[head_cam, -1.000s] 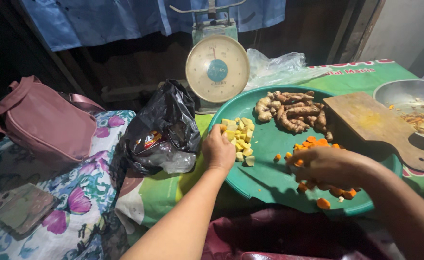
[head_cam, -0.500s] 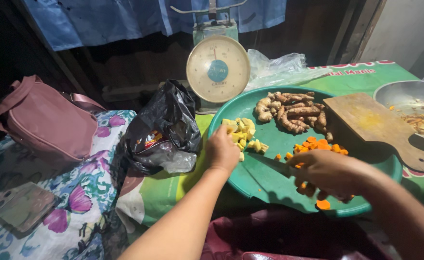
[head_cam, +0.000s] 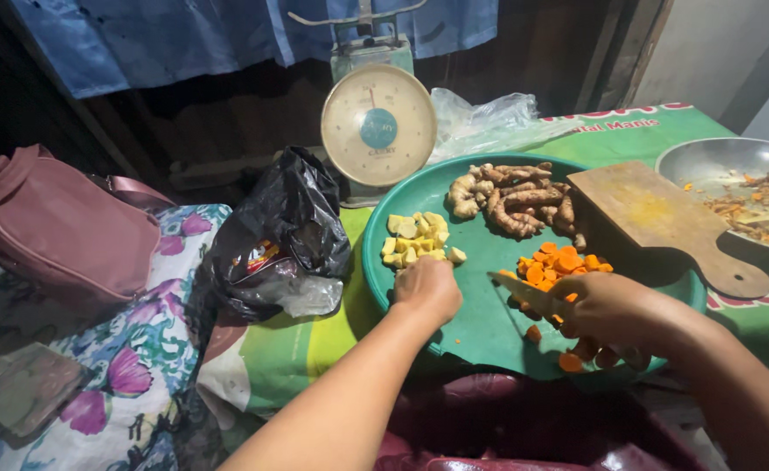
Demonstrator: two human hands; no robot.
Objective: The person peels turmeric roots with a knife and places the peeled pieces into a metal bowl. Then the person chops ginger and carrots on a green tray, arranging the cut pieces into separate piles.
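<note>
Left hand (head_cam: 428,290): fingers curled together on tray (head_cam: 480,327), touching pale chunks (head_cam: 415,240) just beyond fingertips. Right hand (head_cam: 615,312): fingers closed round knife (head_cam: 524,292), blade pointing toward left hand; orange slices (head_cam: 554,266) beyond and beneath. Judgement: keep left fingertips tucked clear of blade; what it steadies likely hidden. Black bag (head_cam: 284,235) left of left fingers, red-orange label patch. Round-dial scale (head_cam: 378,126) beyond. Green table cover (head_cam: 646,126), red lettering, far right.

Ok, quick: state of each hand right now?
Left hand: curled shut on the tray by the yellow pieces; contents cannot be told.
Right hand: closed, holding a knife.
</note>
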